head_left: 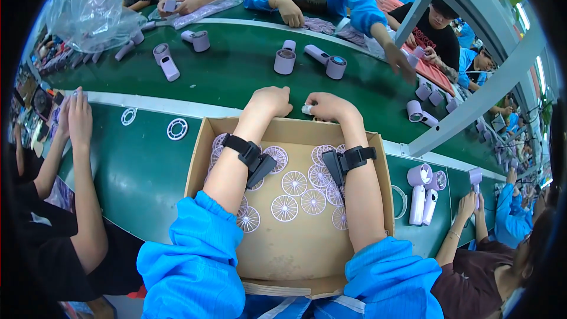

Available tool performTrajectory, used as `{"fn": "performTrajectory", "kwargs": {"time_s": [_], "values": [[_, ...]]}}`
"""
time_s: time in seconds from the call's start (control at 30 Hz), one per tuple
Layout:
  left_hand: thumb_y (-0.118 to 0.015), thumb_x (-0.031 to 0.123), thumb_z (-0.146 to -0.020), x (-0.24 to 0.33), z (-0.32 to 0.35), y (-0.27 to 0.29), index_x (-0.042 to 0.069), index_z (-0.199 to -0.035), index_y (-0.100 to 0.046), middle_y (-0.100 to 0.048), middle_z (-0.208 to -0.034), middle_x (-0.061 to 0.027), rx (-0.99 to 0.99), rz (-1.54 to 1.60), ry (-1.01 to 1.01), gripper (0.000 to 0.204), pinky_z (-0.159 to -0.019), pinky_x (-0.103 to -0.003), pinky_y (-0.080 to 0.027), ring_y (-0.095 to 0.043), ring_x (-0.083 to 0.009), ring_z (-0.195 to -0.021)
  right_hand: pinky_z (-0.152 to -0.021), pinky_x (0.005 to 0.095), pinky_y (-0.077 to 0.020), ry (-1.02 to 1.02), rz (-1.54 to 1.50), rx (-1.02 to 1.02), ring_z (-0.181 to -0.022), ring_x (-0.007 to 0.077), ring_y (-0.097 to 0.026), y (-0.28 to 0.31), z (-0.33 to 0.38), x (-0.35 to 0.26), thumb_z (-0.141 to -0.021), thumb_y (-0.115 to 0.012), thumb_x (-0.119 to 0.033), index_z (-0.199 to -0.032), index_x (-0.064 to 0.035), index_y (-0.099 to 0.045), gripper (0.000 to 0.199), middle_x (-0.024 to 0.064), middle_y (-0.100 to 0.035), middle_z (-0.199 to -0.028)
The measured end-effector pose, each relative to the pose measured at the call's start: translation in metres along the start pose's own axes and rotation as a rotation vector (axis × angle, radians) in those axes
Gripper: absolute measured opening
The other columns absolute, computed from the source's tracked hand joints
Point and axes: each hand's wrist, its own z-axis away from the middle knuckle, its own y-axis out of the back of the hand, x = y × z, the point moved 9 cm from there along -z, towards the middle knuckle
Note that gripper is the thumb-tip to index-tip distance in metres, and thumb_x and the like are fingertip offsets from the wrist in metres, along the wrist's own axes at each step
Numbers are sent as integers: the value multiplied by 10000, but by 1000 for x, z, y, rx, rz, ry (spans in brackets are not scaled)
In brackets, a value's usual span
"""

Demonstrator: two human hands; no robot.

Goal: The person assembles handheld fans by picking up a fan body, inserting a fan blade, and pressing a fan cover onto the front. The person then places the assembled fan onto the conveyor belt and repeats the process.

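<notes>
Small part: a pale piece [306, 108] lying at the box's far rim — too small to tell its axis.
Right hand [329, 106]: curling, grip pinching the piece.
Left hand [270, 100]: fisting — contents hidden.
Cardboard box [295, 248]: holding lilac spoked grilles [294, 183] on the green worktop [142, 171].

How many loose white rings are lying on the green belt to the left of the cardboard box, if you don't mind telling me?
2: one white ring just beside the cardboard box's upper-left corner, and a second ring further left. More may be hidden elsewhere.
</notes>
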Motion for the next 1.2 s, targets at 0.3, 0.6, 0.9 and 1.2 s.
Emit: {"fn": "performTrajectory", "kwargs": {"time_s": [0.3,0.6,0.9,1.2], "values": [[-533,213,-827,8,-1,10,41,-1185,-552,-622,-1152,-169,7,17,3,398,-874,-415,-498,-604,-311,-1054,-800,359,-500,189,207,458,-912,292,-617,39,-18,18,-801,-622,-250,-1093,-124,-624,319,146,-645,-1002],[-536,194,-820,-5,6,-2,49,-1214,-553,-624,-1142,-175,-15,59,-4,420,-857,-411,-502,-609,-312,-1043,-740,358,-519,-190,-119,6,-926,197,-639,78,11,24,-869,-534,-260,-1201,-92,-565,373,66,-643,-1035],[-512,207,-834,6,-1,-7,28,-1183,-554,-640,-1078,-188,-31,67,-58,395,-816,-414,-511,-624,-327,-982,-1071,548,-251,-680,186,767,-1363,418,-216,146,76,220,-858,-495,-503,-1390,-225,-395,609,218,-183,-1504],[-507,200,-838,9,-1,-4,26,-1203,-540,-647,-1056,-186,-32,49,-45,407,-807,-416,-514,-629,-331,-964,-1116,550,-147,-740,95,414,-1410,430,-51,85,69,276,-903,-320,-592,-1491,-316,-109,683,176,-55,-1549]]}}
